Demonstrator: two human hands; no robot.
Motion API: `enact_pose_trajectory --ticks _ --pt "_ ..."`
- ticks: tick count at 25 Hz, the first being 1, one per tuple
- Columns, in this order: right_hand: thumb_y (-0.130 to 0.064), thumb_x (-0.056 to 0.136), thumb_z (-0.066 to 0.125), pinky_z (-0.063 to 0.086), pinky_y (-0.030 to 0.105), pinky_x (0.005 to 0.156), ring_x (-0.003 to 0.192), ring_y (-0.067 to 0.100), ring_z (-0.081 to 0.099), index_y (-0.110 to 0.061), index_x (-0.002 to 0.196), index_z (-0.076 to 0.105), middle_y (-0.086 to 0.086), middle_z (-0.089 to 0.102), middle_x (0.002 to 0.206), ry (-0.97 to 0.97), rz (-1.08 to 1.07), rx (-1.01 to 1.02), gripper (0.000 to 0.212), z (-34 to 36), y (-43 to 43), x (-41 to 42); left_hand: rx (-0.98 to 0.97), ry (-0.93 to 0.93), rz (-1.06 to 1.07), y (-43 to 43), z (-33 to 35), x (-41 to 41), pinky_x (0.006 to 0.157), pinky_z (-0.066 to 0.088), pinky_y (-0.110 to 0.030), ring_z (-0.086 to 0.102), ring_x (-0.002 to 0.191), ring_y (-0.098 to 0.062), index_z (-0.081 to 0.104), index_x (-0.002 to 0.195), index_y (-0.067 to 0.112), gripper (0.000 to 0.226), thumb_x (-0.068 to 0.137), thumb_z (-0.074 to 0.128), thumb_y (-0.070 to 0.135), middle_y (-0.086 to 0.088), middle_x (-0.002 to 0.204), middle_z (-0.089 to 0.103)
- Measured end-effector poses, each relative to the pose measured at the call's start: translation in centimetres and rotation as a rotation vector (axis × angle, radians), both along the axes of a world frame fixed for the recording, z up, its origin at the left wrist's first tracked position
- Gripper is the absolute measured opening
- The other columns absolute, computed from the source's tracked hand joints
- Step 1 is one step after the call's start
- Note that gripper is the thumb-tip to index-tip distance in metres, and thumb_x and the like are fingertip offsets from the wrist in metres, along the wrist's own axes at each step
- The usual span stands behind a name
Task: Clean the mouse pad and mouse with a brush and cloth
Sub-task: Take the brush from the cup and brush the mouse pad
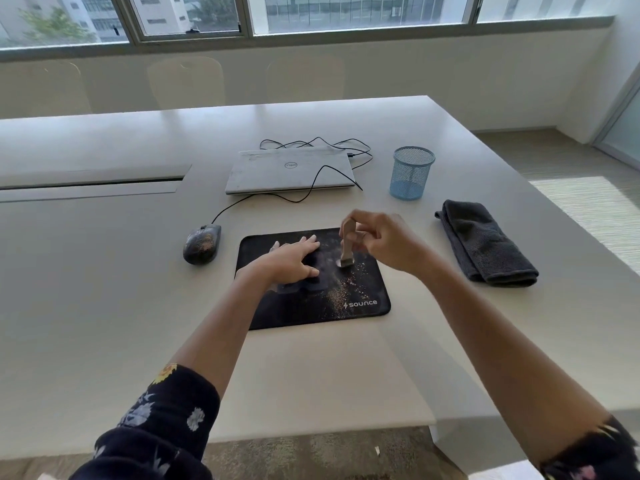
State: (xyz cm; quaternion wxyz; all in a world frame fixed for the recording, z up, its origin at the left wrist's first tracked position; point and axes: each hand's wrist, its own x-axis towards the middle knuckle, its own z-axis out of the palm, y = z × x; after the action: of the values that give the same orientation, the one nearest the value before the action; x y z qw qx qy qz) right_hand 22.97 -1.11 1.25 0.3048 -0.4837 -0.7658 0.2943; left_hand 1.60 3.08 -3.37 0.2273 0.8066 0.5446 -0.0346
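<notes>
A black mouse pad (304, 315) lies flat on the pale table (104, 271), close to the person; take the pad as the middle of the clock. The left hand (294, 261) rests on the pad's left half, palm down, fingers straight and spread; its grip is open and holds nothing. The right hand (384, 242) hovers over the pad toward 1 o'clock; its grip is closed around the top of a small brush (347, 251), pinched between thumb and fingers. The brush stands nearly upright, bristles down on the pad just beside the left hand's fingertips; it looks a bit blurry. Light brown crumbs (349, 289) are scattered on the pad's right half, near the white word printed at its corner.

The dark mouse (202, 244) sits on the table at 10 o'clock, just off the pad, with specks on its back; its black cable (311, 188) runs up to a closed silver laptop (289, 171) at 12 o'clock. A blue mesh cup (412, 173) stands at 1 o'clock. A folded dark grey cloth (485, 242) lies at 3 o'clock, well apart from the pad, with no hand on it. Both arms wear dark flowered sleeves (162, 424).
</notes>
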Motion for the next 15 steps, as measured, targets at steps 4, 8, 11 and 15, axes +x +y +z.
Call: enact_pose_trajectory --ticks 4,8,11,15 --pt "0.0 0.094 0.055 0.06 0.041 0.083 0.087 0.035 0.072 -0.014 0.09 0.064 0.02 0.073 0.086 0.126 -0.095 -0.039 0.017 1.4 -0.5 1.5 -0.004 -0.008 0.002 0.0 0.0 -0.1 0.118 -0.006 -0.047 0.005 0.15 -0.016 0.016 0.155 0.024 0.07 0.097 0.056 0.029 0.007 0.163 0.004" --pt "-0.01 0.093 0.06 0.051 0.013 0.069 0.077 0.025 0.07 -0.024 0.09 0.064 0.004 0.074 0.079 -0.022 -0.28 0.153 0.015 0.1 -2.7 1.2 0.013 0.006 -0.005 -0.2 0.0 -0.1 0.118 -0.007 -0.049 0.005 0.15 -0.013 0.017 0.155 0.025 0.069 0.098 0.055 0.031 0.01 0.162 0.005" --pt "-0.006 0.092 0.058 0.058 0.043 0.082 0.082 0.027 0.072 -0.026 0.089 0.064 0.003 0.075 0.081 0.054 -0.157 0.026 0.021 -0.5 -3.9 0.7 0.017 0.006 -0.012 -0.2 0.0 -0.1 0.119 -0.008 -0.049 0.005 0.15 -0.013 0.017 0.155 0.025 0.068 0.098 0.054 0.031 0.011 0.162 0.004" --pt "-0.011 0.092 0.057 0.058 0.052 0.078 0.081 0.031 0.072 -0.027 0.09 0.062 -0.003 0.076 0.08 0.141 -0.154 0.09 0.016 -0.1 -3.9 0.1 0.028 -0.007 -0.029 -0.3 0.0 -0.1 0.119 -0.008 -0.051 0.005 0.15 -0.015 0.019 0.154 0.024 0.066 0.098 0.053 0.029 0.009 0.163 0.007"
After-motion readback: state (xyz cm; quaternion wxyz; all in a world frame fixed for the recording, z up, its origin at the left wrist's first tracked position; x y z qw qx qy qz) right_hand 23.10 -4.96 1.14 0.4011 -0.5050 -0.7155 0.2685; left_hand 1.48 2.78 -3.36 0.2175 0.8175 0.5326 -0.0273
